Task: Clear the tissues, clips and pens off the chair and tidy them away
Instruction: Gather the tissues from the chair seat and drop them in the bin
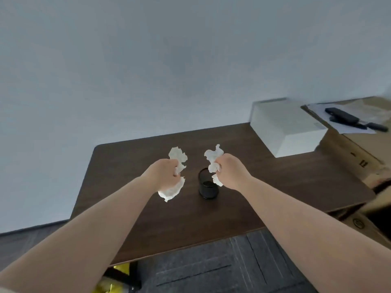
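Both arms reach out over a dark wooden table (131, 170). My left hand (163, 174) is closed around a crumpled white tissue (176, 156), which sticks out above and below the fist. My right hand (231, 171) grips a second crumpled white tissue (212, 157) in the same way. Between the two hands, a little nearer to me, a black mesh pen cup (208, 187) stands upright on the table. The chair, clips and pens are not visible.
A white box (287, 127) sits at the table's back right. Cardboard boxes (359, 149) stand to the right, one with papers and a black device (347, 118) on top. Grey carpet (211, 267) lies below the table's near edge, something yellow (120, 269) under it.
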{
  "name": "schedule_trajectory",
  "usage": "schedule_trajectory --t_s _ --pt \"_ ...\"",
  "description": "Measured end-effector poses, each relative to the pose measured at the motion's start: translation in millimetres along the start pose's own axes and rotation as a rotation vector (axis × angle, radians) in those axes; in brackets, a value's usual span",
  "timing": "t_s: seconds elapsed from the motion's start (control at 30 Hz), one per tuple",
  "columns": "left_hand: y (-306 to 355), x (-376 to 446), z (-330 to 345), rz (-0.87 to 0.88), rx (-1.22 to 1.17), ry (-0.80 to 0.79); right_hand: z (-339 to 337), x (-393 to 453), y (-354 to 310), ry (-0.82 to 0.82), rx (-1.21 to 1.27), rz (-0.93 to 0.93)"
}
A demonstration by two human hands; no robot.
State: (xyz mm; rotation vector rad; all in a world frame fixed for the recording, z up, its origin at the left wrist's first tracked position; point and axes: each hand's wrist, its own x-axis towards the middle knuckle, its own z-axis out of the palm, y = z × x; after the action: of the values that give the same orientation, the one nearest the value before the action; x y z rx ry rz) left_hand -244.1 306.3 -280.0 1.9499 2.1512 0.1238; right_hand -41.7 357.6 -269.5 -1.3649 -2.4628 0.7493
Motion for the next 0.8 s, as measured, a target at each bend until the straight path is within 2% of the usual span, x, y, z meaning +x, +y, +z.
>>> schedule_trajectory --t_s 0.23,0.4,0.67,0.8 --pt "-108.0 -84.0 -0.4 -0.357 -0.032 -0.009 83.4 60.6 -97.1 -0.257 0.013 -0.242" --pt "-174.1 -148.1 5.1 -0.553 -0.041 -0.001 145.1 64.9 -165.4 -0.324 -0.014 -0.334" --pt "-296.0 -238.9 21.5 -0.722 -0.129 0.012 258.0 75.0 -280.5 -0.417 -0.133 -0.502" --pt "-373.6 -264.3 27.1 -0.709 -0.152 -0.042 320.1 89.1 -339.5 -0.405 -0.143 -0.430"
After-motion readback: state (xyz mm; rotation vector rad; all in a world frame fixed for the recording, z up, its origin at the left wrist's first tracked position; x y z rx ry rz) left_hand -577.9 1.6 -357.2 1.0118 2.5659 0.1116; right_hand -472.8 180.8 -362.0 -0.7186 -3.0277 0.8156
